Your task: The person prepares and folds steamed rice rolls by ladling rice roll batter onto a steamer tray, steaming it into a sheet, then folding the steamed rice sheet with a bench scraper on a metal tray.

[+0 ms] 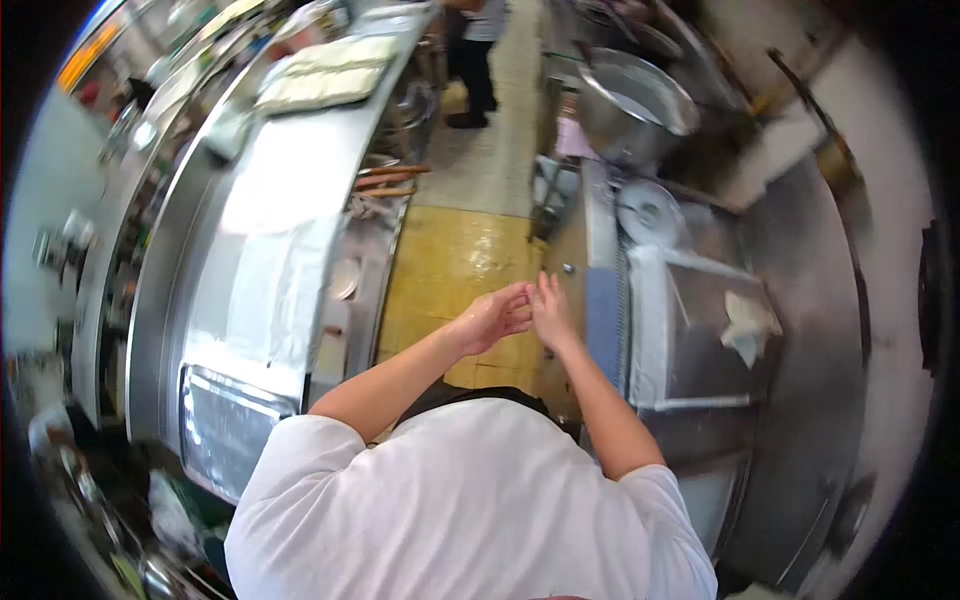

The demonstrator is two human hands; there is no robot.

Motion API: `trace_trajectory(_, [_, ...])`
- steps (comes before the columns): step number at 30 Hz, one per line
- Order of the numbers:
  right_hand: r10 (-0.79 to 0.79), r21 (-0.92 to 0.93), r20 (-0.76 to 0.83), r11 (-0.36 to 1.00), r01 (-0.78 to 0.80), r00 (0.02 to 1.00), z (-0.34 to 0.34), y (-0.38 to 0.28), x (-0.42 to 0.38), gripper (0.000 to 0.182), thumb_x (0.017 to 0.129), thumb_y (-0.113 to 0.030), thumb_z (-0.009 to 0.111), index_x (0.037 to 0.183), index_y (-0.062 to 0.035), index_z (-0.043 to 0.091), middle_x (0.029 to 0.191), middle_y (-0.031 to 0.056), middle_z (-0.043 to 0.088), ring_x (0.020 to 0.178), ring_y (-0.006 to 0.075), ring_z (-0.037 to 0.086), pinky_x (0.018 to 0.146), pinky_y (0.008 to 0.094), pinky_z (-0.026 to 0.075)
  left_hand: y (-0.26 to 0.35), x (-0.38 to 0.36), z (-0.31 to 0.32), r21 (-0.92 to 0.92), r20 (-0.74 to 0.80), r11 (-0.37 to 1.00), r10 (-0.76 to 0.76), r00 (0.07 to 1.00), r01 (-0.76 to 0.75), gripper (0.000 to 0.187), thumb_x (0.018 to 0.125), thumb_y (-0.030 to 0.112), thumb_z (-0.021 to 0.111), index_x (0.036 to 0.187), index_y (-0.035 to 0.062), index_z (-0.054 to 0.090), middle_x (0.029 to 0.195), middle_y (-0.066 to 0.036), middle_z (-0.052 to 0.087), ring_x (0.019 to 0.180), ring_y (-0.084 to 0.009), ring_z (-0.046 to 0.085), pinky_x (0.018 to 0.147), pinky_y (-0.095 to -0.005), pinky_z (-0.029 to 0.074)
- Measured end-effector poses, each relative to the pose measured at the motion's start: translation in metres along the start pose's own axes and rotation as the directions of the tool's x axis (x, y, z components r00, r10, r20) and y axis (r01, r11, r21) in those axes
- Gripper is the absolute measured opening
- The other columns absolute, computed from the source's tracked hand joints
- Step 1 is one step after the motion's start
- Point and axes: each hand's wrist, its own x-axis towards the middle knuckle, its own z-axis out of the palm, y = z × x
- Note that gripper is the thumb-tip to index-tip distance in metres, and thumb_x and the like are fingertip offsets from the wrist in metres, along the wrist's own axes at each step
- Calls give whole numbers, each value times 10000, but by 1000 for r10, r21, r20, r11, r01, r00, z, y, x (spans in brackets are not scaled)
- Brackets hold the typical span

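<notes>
My left hand (491, 320) is in front of my body over the yellow floor, palm turned inward, fingers loosely bent and apart. My right hand (551, 314) meets it at the fingertips, its fingers stretched out. Neither hand holds anything that I can see. Closest to my right hand is the counter with a blue-grey cloth (602, 320) along its edge. Both forearms are bare below the short sleeves of a white shirt (470, 500).
A steel table (250, 270) runs along the left, bearing a metal tray (232, 420) and pale covered trays (330, 75). At right are a large steel pot (636, 105), a round lid (649, 212) and a crumpled cloth (748, 325). A person (474, 60) stands up the aisle.
</notes>
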Motion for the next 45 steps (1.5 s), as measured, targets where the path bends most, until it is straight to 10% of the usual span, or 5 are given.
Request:
trace_trajectory(7, [70,137,347,983,-125,935,40,-132,52,269,881,-268,686,913,-8,748,1040,242,711,974,363,686,867,453,524,24,-132,-153,868,-423,490,640,641,84,267,784,167,821,982,23,715,1105,-161,706,990,-267,692,886,-359,536])
trace_trajectory(18, [-590,297,540,801,520,601,204,-309,45,419,845,-203,698,1182,43,658,1140,255,684,1091,392,645,982,435,501,-3,-287,-281,696,-468,148,836,287,702,302,775,231,819,964,71,647,924,-145,618,958,-351,630,865,-453,506])
trace_trajectory(28, [-864,-39,394,325,945,314,261,-437,83,330,802,-150,667,1118,-56,667,994,145,636,1009,320,593,917,452,439,92,-325,-266,892,-388,405,914,-119,203,163,935,182,651,966,34,590,782,-238,641,774,-457,633,677,-531,492])
trace_trajectory(33, [-803,-244,195,516,821,563,227,-427,156,103,788,-135,667,860,-136,741,954,103,634,1001,284,579,930,431,422,130,-328,-234,733,-594,327,735,327,597,311,935,351,656,962,42,651,863,-199,711,867,-403,694,761,-494,545])
trace_trajectory(45, [-396,-436,69,814,384,916,134,-232,172,93,837,-171,661,846,-151,751,1027,92,629,1077,322,542,989,446,396,84,-192,-198,902,-313,359,159,936,241,386,969,405,604,976,49,751,866,-169,727,812,-334,691,786,-439,536])
